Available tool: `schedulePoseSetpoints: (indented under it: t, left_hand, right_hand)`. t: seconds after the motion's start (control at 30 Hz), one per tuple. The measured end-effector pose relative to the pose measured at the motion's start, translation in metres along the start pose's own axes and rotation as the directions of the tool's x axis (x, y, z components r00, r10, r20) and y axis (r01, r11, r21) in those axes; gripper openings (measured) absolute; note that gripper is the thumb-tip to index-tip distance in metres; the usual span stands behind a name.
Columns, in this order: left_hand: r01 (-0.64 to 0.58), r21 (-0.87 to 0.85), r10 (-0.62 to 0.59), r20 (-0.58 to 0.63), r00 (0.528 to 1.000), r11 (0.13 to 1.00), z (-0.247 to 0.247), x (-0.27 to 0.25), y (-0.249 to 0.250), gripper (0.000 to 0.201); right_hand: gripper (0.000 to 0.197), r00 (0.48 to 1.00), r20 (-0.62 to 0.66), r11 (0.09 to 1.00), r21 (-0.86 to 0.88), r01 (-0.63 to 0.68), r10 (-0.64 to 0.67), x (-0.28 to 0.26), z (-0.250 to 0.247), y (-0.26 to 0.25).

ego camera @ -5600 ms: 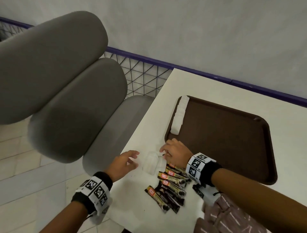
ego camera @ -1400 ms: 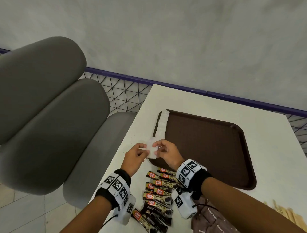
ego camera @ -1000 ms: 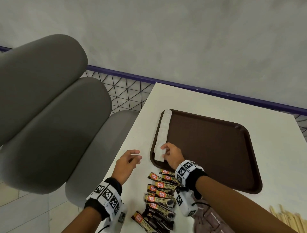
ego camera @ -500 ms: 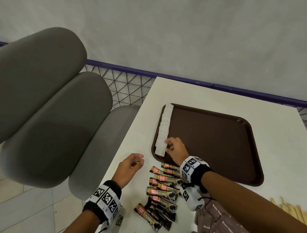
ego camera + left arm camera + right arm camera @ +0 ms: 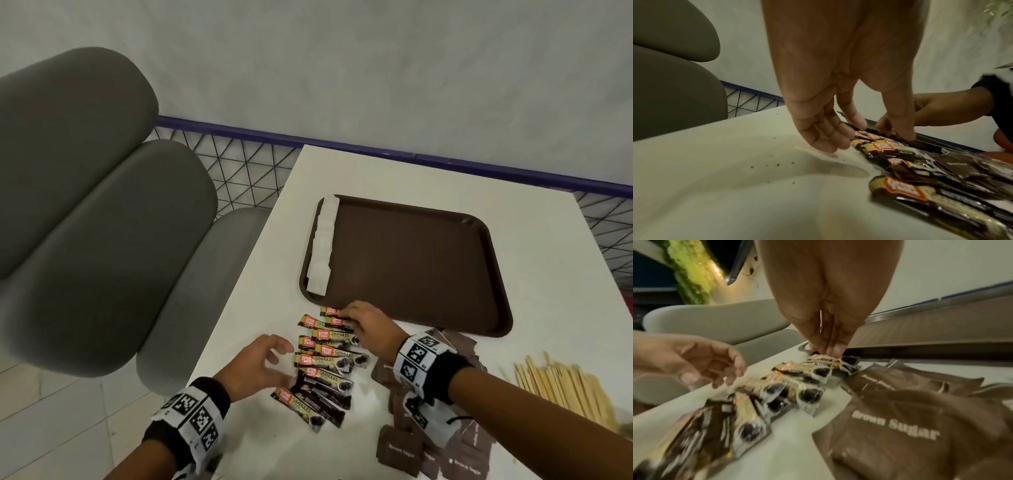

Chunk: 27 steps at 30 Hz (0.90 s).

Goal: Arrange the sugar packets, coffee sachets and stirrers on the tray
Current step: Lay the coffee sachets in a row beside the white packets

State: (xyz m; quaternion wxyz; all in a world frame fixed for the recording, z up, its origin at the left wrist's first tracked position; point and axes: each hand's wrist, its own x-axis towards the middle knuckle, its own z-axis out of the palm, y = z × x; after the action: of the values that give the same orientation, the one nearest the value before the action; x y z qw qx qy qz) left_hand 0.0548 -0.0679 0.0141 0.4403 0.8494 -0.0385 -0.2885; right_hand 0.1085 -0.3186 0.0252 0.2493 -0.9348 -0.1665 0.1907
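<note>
A brown tray (image 5: 411, 260) lies on the white table, with a row of white sugar packets (image 5: 322, 253) along its left rim. Several coffee sachets (image 5: 329, 359) lie in a loose pile in front of the tray. My right hand (image 5: 346, 313) reaches to the far end of the pile, its fingertips (image 5: 826, 352) pinching the topmost sachet beside the tray's edge. My left hand (image 5: 281, 356) hovers at the pile's left side with fingers loosely spread and holds nothing. Brown sugar packets (image 5: 404, 448) lie under my right wrist. Wooden stirrers (image 5: 565, 387) lie at the right.
A grey cushioned chair (image 5: 85, 205) stands left of the table. A blue rail with wire mesh (image 5: 239, 164) runs along the table's far side. Dark specks dot the table (image 5: 766, 165) near my left hand.
My right hand let go of the last white sugar packet at the row's near end and drew back to the coffee sachets. My left hand moved right, up to the pile.
</note>
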Motion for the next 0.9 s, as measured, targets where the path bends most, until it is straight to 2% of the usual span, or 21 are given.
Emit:
schedulePoseSetpoints:
  t: [0.07, 0.17, 0.27, 0.4, 0.5, 0.6, 0.7, 0.77, 0.83, 0.9]
  left_hand:
    - [0.004, 0.051, -0.007, 0.065, 0.998, 0.999, 0.002, -0.008, 0.001, 0.057]
    - [-0.014, 0.172, -0.013, 0.153, 0.988, 0.985, 0.01, -0.015, 0.001, 0.071]
    - [-0.075, 0.297, 0.034, 0.14, 0.99, 0.952, 0.022, -0.017, 0.0, 0.066]
    - [-0.099, 0.298, 0.079, 0.08, 0.994, 0.949, 0.032, -0.016, 0.0, 0.055]
    - [-0.113, 0.301, 0.096, 0.071, 0.993, 0.947, 0.033, -0.016, 0.002, 0.055]
    - [-0.127, 0.299, 0.112, 0.067, 0.991, 0.946, 0.033, -0.013, 0.007, 0.056]
    - [-0.121, 0.292, 0.111, 0.052, 0.992, 0.949, 0.034, -0.008, 0.011, 0.058]
    - [-0.109, 0.283, 0.104, 0.034, 0.994, 0.953, 0.036, -0.005, 0.014, 0.058]
    - [-0.101, 0.264, 0.101, 0.016, 0.995, 0.959, 0.037, -0.003, 0.017, 0.06]
    - [-0.104, 0.264, 0.107, 0.003, 0.994, 0.959, 0.038, -0.001, 0.019, 0.063]
  right_hand:
    - [0.044, 0.998, 0.06, 0.993, -0.113, 0.022, -0.016, -0.004, 0.008, -0.004]
    - [0.05, 0.998, 0.056, 0.987, -0.159, 0.01, -0.001, -0.006, 0.018, -0.01]
    - [0.046, 0.999, 0.054, 0.996, -0.089, 0.002, 0.002, -0.011, 0.021, -0.02]
    - [0.04, 0.999, -0.013, 0.997, 0.067, -0.031, 0.032, -0.018, 0.015, -0.025]
    - [0.043, 0.994, 0.023, 0.994, 0.029, -0.105, 0.104, -0.018, 0.011, -0.02]
    - [0.059, 0.986, 0.113, 0.992, -0.055, -0.115, 0.121, -0.019, 0.014, -0.023]
    - [0.101, 0.981, 0.178, 0.993, -0.098, -0.059, 0.075, -0.022, 0.026, -0.026]
    - [0.126, 0.985, 0.162, 0.975, -0.219, -0.029, 0.066, -0.025, 0.035, -0.028]
    - [0.136, 0.992, 0.11, 0.946, -0.323, -0.017, 0.056, -0.026, 0.046, -0.03]
    - [0.136, 0.996, 0.074, 0.933, -0.359, -0.018, 0.048, -0.026, 0.052, -0.034]
